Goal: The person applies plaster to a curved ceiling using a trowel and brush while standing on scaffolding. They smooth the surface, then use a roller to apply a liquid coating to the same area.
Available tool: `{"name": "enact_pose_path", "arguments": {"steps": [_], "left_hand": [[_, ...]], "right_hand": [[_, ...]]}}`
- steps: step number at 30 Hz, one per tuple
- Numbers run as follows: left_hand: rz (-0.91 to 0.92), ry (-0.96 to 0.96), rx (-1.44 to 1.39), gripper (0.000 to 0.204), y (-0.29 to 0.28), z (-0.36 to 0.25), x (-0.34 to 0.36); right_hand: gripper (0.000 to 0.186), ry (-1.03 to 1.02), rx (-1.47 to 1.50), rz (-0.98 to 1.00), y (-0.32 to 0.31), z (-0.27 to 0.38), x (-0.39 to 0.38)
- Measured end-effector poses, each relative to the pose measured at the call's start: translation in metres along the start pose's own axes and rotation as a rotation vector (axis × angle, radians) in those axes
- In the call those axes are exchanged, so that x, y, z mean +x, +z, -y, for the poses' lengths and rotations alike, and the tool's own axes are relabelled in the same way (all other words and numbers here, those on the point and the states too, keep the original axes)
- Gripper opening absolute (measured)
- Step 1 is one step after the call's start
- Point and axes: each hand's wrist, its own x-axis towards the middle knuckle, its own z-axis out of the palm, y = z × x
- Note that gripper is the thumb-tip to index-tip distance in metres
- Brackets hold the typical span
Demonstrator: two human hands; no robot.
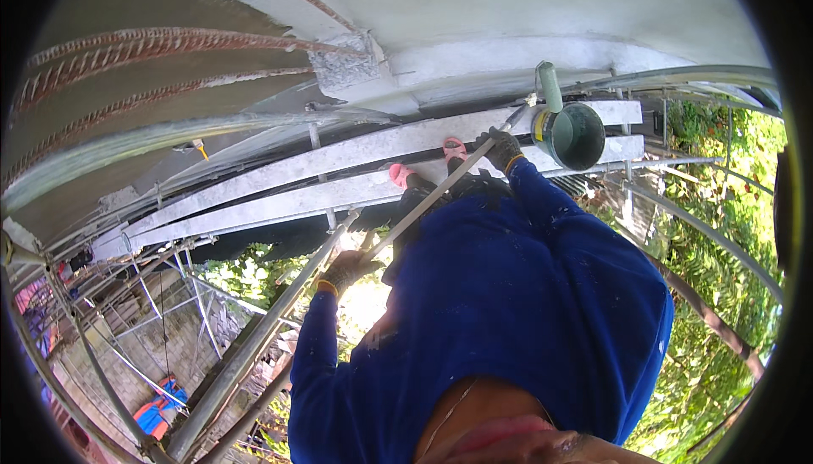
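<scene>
A long pale pole (423,203) runs diagonally in front of my body. My right hand (501,149), in a dark knit glove with a yellow cuff, is closed around its upper part. My left hand (347,271), gloved alike, grips the pole near its lower end. At the far end sits a pale green paint roller (550,87), just above the rim of a round bucket (577,136). That bucket is dark green inside and stands on the planks right of my feet; its contents are hard to make out.
Pale scaffold planks (246,212) carry my feet in pink footwear (400,176). Metal scaffold tubes (254,341) cross on both sides. Ahead is a grey-white wall (542,7) with rusty rebar (161,43) sticking out. Blue and orange cloth (161,405) lies far below; foliage (720,235) is at right.
</scene>
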Motion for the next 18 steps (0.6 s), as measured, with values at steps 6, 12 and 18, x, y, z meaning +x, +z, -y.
{"name": "enact_pose_path", "arguments": {"steps": [6,12,18], "left_hand": [[-0.215,-0.092,-0.125,0.056,0.105,0.060,-0.084],[-0.586,0.076,0.103,0.003,0.218,0.062,-0.163],[-0.357,-0.420,-0.311,0.036,0.325,0.071,-0.172]], "right_hand": [[0.024,0.334,-0.232,0.294,0.079,-0.090,-0.023],[0.018,0.649,-0.459,0.380,0.168,-0.184,-0.071],[0.014,0.754,-0.344,0.746,0.179,-0.265,-0.082]]}}
